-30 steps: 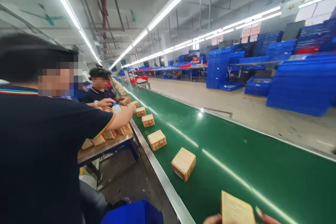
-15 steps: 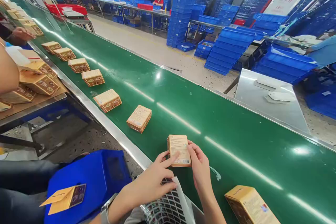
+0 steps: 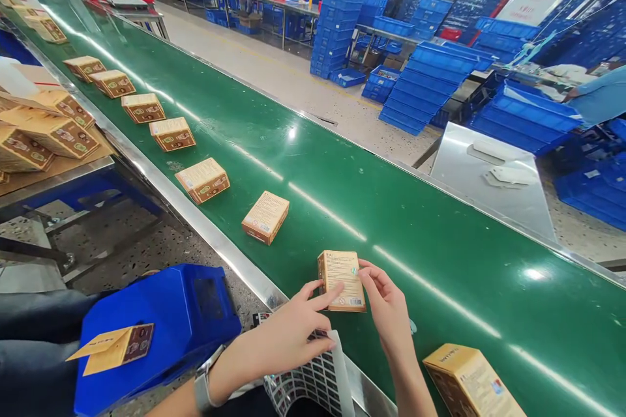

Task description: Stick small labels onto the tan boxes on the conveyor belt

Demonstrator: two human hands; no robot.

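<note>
Both hands close their grip on one small tan carton [image 3: 341, 280], held upright just above the near edge of the green conveyor belt [image 3: 401, 221]: the left hand [image 3: 288, 337] pinches its lower left side with the forefinger laid across the printed face, and the right hand [image 3: 388, 313] presses fingertips on its right edge, where a small green sticker [image 3: 355, 270] sits. Under the left hand a sheet of stickers [image 3: 313, 381] lies over the belt's steel rim [image 3: 220, 244]. To the near right another tan carton [image 3: 469, 381] lies on the belt just beside the right forearm. Further left a row of like cartons [image 3: 203, 179] runs away along the belt toward the far left, each apart from the next, the closest of them [image 3: 265, 217] near the held carton. At near left a blue bin [image 3: 161, 326] carries a flat unfolded carton [image 3: 112, 348]. On the table [image 3: 59, 169] at the left more cartons are piled. Beyond the belt stand stacks of blue crates [image 3: 430, 78] and a steel plate [image 3: 489, 182], with people seated at a far table
</note>
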